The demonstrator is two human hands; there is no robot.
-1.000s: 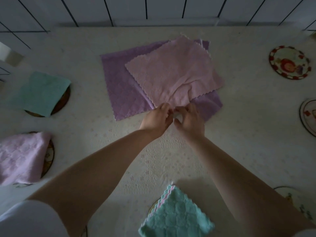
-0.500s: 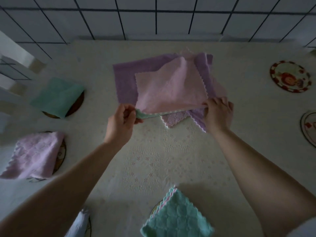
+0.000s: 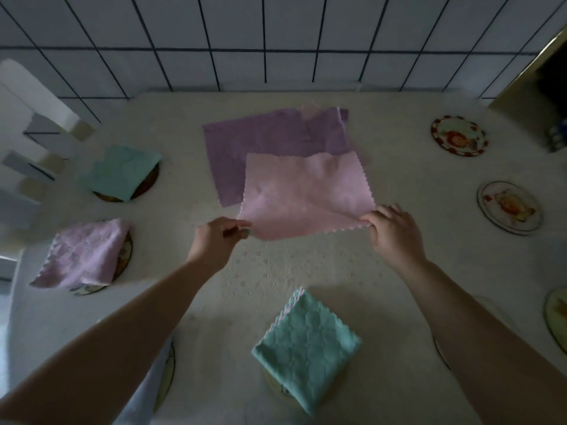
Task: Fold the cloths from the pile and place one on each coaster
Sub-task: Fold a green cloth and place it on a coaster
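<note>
A pink cloth (image 3: 306, 194) with zigzag edges is spread flat, its near corners pinched by the left hand (image 3: 214, 243) and right hand (image 3: 392, 234). It overlaps a purple cloth (image 3: 270, 142) lying flat behind it. Folded cloths cover three coasters; three coasters (image 3: 459, 135) at right are bare.

**Pink cloth pulled off the pile**

A second ago both hands met at the pink cloth's (image 3: 306, 194) near edge. Since then the left hand (image 3: 214, 243) and right hand (image 3: 392, 234) have spread to its near corners and drawn it toward the person, uncovering the purple cloth (image 3: 270, 142).
</note>
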